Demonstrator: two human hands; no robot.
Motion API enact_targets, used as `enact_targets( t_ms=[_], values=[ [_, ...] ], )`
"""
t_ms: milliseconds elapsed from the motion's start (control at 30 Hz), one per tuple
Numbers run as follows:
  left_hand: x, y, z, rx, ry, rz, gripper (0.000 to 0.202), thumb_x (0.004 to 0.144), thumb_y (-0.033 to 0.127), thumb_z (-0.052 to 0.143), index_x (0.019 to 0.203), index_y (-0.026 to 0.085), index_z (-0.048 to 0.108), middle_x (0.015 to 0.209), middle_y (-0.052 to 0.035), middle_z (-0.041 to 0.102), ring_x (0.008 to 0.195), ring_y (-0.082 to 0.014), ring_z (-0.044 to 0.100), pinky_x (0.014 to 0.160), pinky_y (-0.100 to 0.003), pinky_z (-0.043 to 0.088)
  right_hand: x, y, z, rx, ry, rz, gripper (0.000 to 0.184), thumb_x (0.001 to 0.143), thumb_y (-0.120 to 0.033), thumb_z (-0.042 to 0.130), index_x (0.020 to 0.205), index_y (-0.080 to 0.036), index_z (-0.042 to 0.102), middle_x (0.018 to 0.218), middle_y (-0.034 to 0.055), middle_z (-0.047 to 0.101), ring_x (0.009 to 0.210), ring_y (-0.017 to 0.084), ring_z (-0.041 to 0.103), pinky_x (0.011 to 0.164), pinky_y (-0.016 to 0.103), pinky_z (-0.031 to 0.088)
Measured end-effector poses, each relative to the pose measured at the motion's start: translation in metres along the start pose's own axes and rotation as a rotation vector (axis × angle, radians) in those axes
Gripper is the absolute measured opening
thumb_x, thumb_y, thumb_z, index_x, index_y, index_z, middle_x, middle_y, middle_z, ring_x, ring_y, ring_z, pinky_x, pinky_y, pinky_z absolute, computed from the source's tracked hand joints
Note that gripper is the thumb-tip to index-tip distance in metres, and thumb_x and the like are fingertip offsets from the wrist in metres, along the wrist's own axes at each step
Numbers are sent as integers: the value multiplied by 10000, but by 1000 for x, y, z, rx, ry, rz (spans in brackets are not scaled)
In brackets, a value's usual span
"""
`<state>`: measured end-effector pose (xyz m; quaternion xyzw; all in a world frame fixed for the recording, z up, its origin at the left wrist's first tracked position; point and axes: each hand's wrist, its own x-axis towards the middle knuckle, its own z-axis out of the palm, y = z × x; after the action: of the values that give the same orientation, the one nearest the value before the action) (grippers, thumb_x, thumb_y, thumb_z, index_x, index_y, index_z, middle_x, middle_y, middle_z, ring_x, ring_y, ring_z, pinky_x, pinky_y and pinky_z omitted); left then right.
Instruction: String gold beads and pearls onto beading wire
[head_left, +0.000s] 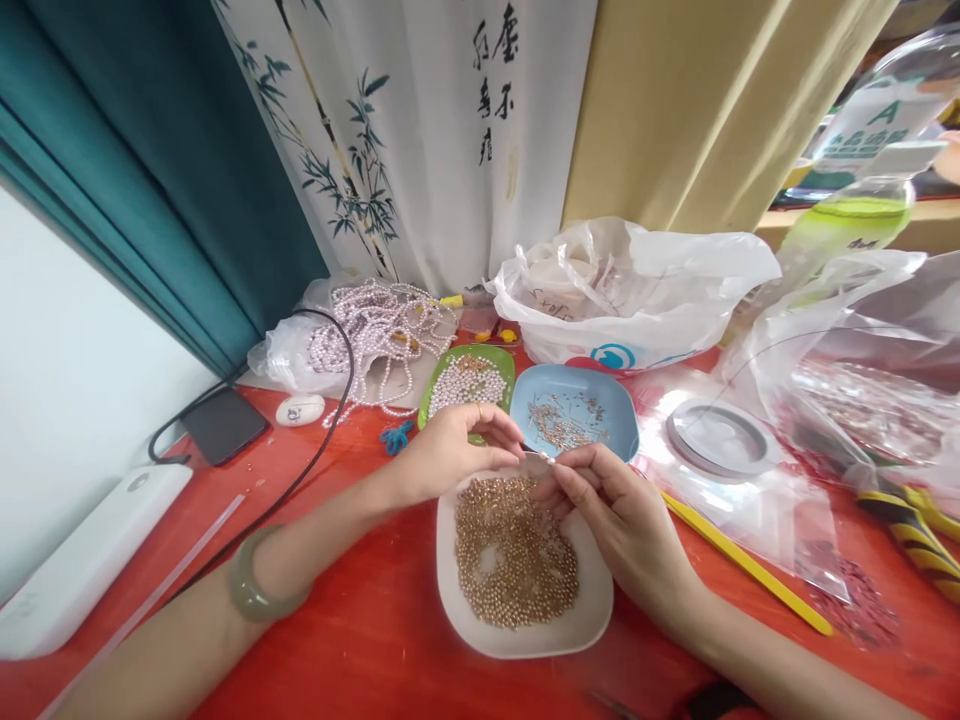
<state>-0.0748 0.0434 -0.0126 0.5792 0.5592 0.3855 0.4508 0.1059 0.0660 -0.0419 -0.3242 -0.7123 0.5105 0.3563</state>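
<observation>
Currently, head view: left hand (450, 452) and right hand (628, 515) meet over the far side of the white bowl (529, 645).
Right fingers (576, 488): pinching a small pale piece (547, 458).
Left fingers (493, 416): tips close together just left of it; cannot tell whether they grip.
Bowl contents: gold beads (517, 600).
Red table (337, 630), farther: green tray (426, 388) left, blue tray (621, 425) right.

I can see the left hand (454, 448) and right hand (619, 505) holding a tiny pale piece (543, 457) between them, above a white dish (525, 642) of gold beads (517, 590), a blue dish (551, 381) just beyond.
</observation>
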Motion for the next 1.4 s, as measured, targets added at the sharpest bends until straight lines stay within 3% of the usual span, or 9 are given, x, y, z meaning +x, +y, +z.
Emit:
enact_targets(
  t_ms=[100, 267, 367, 600, 900, 1133, 1400],
  values=[
    [-4, 6, -7, 323, -87, 24, 93, 699, 161, 565, 752, 142, 638, 769, -46, 661, 733, -146, 595, 682, -268, 445, 0, 0, 0, -6, 12, 13, 150, 844, -284, 425, 751, -189, 496, 668, 27, 644, 572, 106, 592, 549, 235, 492],
    [-13, 12, -3, 698, -240, 200, 241, 706, 65, 452, 753, 150, 672, 767, -62, 663, 749, -161, 581, 710, -286, 414, -1, -1, 0, -1, 10, 10, 149, 842, -287, 425, 750, -192, 493, 656, 25, 634, 569, 114, 592, 539, 241, 490],
    [-15, 9, 5, 721, -286, 245, 261, 707, 54, 435, 754, 155, 671, 762, -59, 658, 730, -163, 578, 677, -278, 413, -2, -2, 0, -8, 5, 4, 137, 841, -282, 434, 753, -198, 497, 655, 17, 623, 585, 117, 590, 552, 241, 489],
    [-14, -1, 13, 617, -206, 253, 237, 736, 72, 446, 797, 170, 652, 802, -44, 656, 778, -164, 575, 742, -284, 404, -2, -1, 0, 6, -10, 12, 149, 851, -291, 418, 756, -197, 484, 654, 13, 610, 577, 117, 577, 551, 246, 479],
    [-14, -2, 17, 834, -221, 350, 197, 758, 59, 438, 770, 152, 611, 802, -40, 629, 760, -159, 556, 709, -288, 393, -1, 0, 1, 30, -4, 3, 137, 850, -287, 421, 766, -194, 475, 653, 12, 602, 578, 112, 569, 544, 234, 477],
    [-14, -3, 21, 980, -190, 307, 155, 748, 147, 471, 756, 148, 626, 770, -58, 580, 717, -179, 516, 594, -284, 381, 0, -2, 1, 16, -3, 7, 140, 849, -289, 414, 761, -195, 468, 638, 5, 593, 572, 109, 561, 539, 228, 471],
    [-15, -2, 24, 896, -194, 270, 156, 680, 122, 473, 757, 133, 608, 798, -62, 577, 690, -170, 529, 562, -268, 380, 0, -1, 2, 86, 11, 20, 141, 848, -294, 416, 759, -194, 459, 624, 0, 586, 561, 106, 560, 549, 236, 475]
  ],
)
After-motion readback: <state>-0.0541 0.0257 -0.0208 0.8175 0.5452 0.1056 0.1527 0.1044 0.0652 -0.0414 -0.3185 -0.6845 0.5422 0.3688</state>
